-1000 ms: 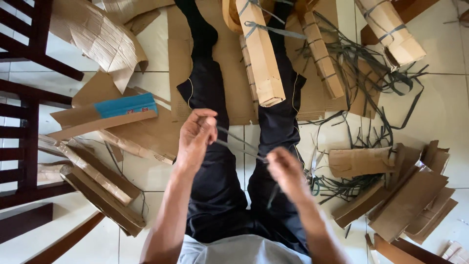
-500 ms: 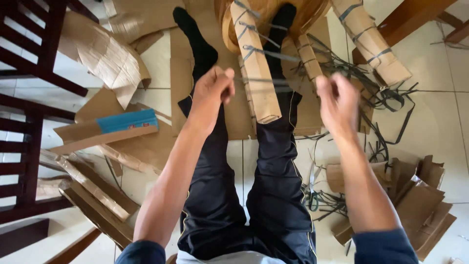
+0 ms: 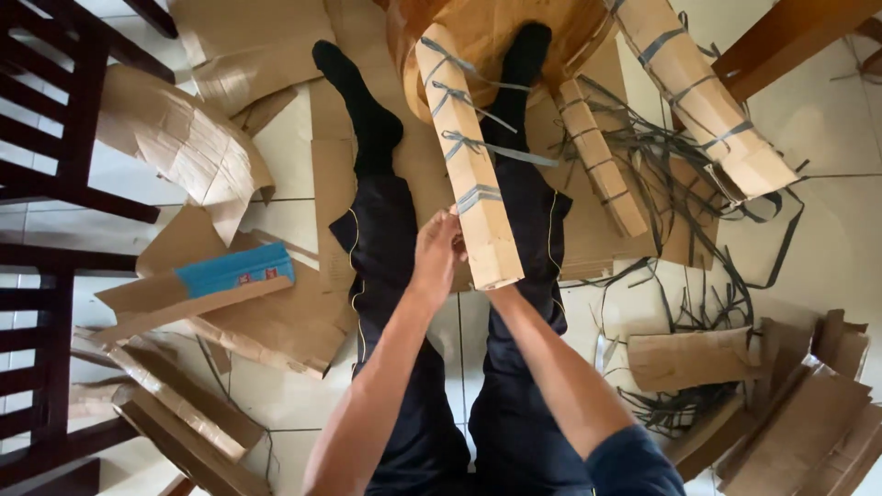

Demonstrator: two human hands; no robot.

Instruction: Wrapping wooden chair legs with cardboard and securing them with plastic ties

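Note:
A table leg wrapped in brown cardboard [image 3: 469, 147] slants over my outstretched legs in dark trousers [image 3: 381, 239]. Several grey straps are tied round it. The lowest grey strap [image 3: 480, 196] circles it near its free end. My left hand [image 3: 437, 246] presses against the left side of the leg just below that band, fingers curled where the strap end runs. My right forearm [image 3: 551, 367] reaches up under the leg's end, and the right hand itself is hidden behind the cardboard.
An overturned round wooden table [image 3: 478, 28] lies ahead, with two more wrapped legs [image 3: 698, 92] [image 3: 602, 156]. Loose grey straps [image 3: 707, 193] tangle on the tiles at right. Cardboard scraps [image 3: 790, 404] and a blue-edged piece [image 3: 234, 269] lie around. Dark wooden chairs [image 3: 55, 110] stand left.
Both hands held a strap stretched between them and rose to the wrapped leg. The strap now sits around the leg, the left hand is against it, and the right hand has gone behind it.

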